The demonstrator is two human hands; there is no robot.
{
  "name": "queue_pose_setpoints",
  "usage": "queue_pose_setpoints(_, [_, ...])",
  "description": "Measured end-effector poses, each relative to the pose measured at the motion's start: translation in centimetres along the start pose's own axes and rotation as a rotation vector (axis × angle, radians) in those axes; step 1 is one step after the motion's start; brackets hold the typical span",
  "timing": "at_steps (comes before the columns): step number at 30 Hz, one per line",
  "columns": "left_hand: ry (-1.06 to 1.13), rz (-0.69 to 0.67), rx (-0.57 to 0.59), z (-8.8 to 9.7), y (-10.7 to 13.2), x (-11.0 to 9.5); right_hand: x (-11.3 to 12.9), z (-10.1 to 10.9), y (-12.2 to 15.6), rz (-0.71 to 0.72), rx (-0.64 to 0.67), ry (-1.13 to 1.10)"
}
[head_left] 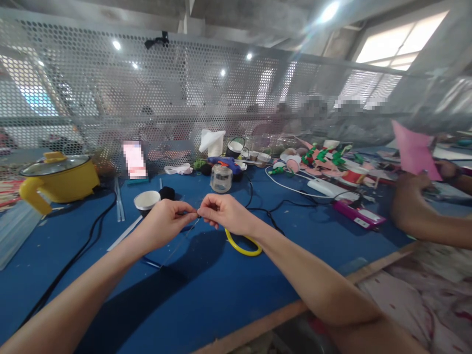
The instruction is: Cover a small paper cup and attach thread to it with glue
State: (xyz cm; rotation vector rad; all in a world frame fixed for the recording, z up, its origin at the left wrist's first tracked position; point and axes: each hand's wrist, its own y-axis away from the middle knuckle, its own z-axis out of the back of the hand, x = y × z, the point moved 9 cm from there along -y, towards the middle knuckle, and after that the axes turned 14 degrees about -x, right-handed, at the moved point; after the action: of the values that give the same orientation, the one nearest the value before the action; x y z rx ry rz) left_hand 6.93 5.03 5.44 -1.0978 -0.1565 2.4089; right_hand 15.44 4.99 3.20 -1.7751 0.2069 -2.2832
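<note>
Both my hands meet above the blue table [184,295]. My left hand [165,220] is closed in a pinch, fingertips pointing right. My right hand [224,212] is also pinched, fingertips pointing left. Between the two pinches sits a tiny dark piece [198,215], too small to name, with a thin stick or wire [180,243] running down and left from it. A yellow ring [243,246] lies on the table just under my right wrist. A small glass jar [221,178] stands right behind my hands.
A yellow pot with a glass lid [59,179] stands far left, a black cable [81,246] trailing from it. A white cup [146,200], blue glue gun [224,162], pink and green craft pieces [324,160] and a magenta box [359,215] lie behind. Another person's hands [416,206] hold pink paper [415,150] at right.
</note>
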Motion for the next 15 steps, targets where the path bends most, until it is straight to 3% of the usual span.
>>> queue_pose_setpoints(7, [0.161,0.174,0.072,-0.6,0.4,1.0,0.3,0.2,0.1,0.021,-0.011,0.047])
queue_pose_setpoints(12, [0.265,0.241,0.032,-1.3,0.3,1.7,0.2,0.2,0.0,0.038,-0.026,0.088])
queue_pose_setpoints(15, [0.295,0.273,0.035,-1.5,0.2,2.0,0.1,0.1,-0.1,0.023,-0.004,-0.001])
